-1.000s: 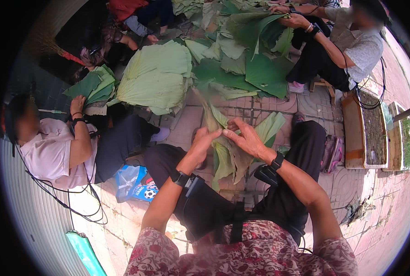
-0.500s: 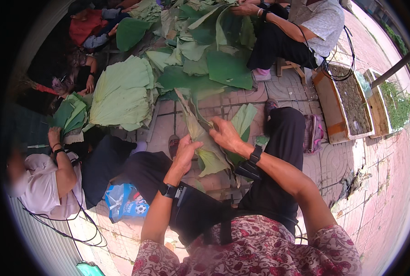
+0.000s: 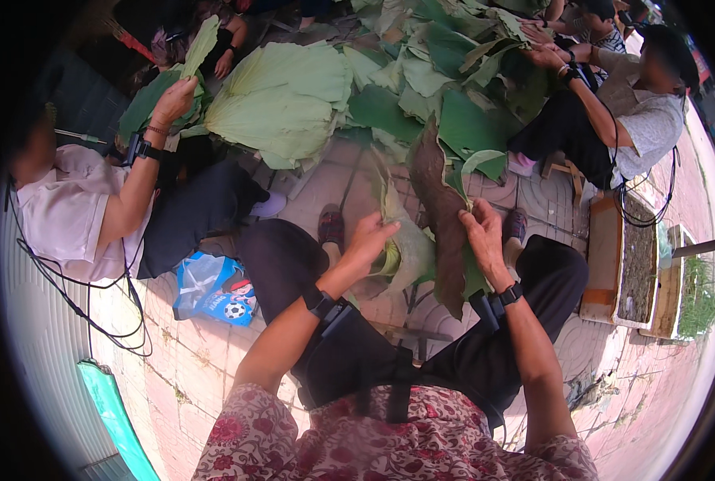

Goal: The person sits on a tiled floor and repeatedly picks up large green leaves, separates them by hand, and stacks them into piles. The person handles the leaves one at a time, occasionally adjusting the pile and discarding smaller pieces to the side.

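Note:
Between my knees, both hands hold large dried lotus leaves. My left hand (image 3: 371, 243) grips the edge of a folded pale green leaf (image 3: 414, 244), its thumb lying along the near side. With fingers and thumb pinched, my right hand (image 3: 483, 232) holds a dark brown, curled leaf (image 3: 440, 212) that hangs nearly upright, and green leaf parts show beside and below it. A gap separates the two leaves at the top; whether they touch lower down I cannot tell. Ahead lies a heap of loose green leaves (image 3: 389, 112), next to a neat stack of pale leaves (image 3: 281, 92).
At the left a seated co-worker (image 3: 73, 208) holds up a leaf; another (image 3: 646, 120) sits at the far right among leaves. A blue bag (image 3: 213, 289) lies by my left knee. Soil-filled planter boxes (image 3: 602, 264) stand at the right. Black cables hang by both co-workers.
My hands have moved apart, and the brown leaf now stands separate from the pale one. The view has shifted, so surroundings sit farther right. The left co-worker's hand has risen with a leaf.

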`<action>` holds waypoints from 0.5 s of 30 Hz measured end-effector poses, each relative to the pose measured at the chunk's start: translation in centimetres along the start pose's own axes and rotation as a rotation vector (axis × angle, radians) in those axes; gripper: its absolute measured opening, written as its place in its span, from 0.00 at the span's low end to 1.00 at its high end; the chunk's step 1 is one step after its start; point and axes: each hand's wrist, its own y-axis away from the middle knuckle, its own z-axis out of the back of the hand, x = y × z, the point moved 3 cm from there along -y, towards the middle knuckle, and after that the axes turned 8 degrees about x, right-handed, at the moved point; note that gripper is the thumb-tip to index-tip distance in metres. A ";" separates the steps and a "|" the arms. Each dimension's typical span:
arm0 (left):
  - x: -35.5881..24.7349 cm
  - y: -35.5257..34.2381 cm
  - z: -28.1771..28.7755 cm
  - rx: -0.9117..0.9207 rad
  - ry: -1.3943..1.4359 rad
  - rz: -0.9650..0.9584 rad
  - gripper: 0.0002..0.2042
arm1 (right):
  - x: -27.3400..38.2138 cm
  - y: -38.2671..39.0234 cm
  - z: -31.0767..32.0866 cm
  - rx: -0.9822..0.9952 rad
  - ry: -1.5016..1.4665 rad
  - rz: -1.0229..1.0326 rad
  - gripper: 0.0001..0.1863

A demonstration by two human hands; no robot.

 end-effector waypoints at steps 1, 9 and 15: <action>0.0 -0.1 -0.2 0.001 -0.017 0.050 0.14 | 0.2 0.3 -1.3 0.060 0.015 0.004 0.12; -0.8 0.6 -0.8 0.174 0.016 0.010 0.21 | 3.1 1.8 -6.4 0.294 0.084 -0.009 0.23; -0.7 0.6 -0.6 0.262 -0.060 -0.019 0.24 | 4.5 2.1 -6.6 0.306 0.119 0.033 0.27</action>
